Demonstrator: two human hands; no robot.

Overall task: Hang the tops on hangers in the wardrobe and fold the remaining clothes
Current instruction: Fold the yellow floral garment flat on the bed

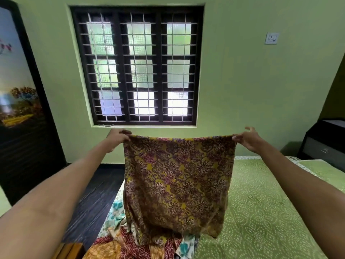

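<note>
1. item: patterned cloth (177,184), mustard ground with maroon and brown floral print; held up in the air over the near edge of the bed (261,212), hanging flat toward the camera.
2. left hand (116,138): fingers curled over the cloth's top left corner, pinching it.
3. right hand (246,139): thumb and forefingers pinch the top right corner; the other fingers are spread loose above it.
4. key relation: the held top edge runs left to right, taut between the two grips; the body of the cloth hangs straight below them, its lower hem just above or touching the heap. both hands look equally near, one per corner, so a fold would likely bring corner to corner.
5. clothes heap (130,243): red, orange and teal prints, on the bed below the cloth.
6. hard to make out: whether the cloth is a top or another garment; no neckline or sleeves show. hem partly merges with the heap. the heap is cut off by the frame's lower edge.
</note>
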